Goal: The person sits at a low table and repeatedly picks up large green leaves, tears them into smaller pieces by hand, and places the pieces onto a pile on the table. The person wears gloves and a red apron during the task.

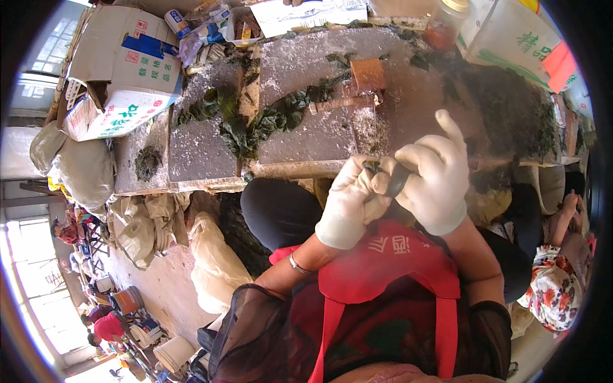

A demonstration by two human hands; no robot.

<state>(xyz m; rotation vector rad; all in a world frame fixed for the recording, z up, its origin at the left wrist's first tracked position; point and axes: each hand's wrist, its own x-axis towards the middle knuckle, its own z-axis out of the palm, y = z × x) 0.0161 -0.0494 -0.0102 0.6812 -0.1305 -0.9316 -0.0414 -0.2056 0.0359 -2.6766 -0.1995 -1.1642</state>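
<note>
My left hand (pixel 346 200) and my right hand (pixel 433 179), both in white knit gloves, meet above my lap near the bench edge. Between their fingers is a dark green strip of seaweed (pixel 397 181), looped around the fingertips. The left fingers are curled on it; the right hand pinches it with one finger raised. Long leafy seaweed (pixel 287 111) lies across the grey bench top (pixel 306 139). Beyond my hands stands a rusty metal block (pixel 368 74), with a rusty bolt-like rod (pixel 335 104) beside it.
A cardboard box (pixel 129 62) stands at the left, another (pixel 512 43) at the back right. A lidded jar (pixel 446 24) and a plastic tub (pixel 243 28) sit at the back. A seaweed heap (pixel 517 110) covers the bench's right. A person in a floral garment (pixel 555 287) sits close on the right.
</note>
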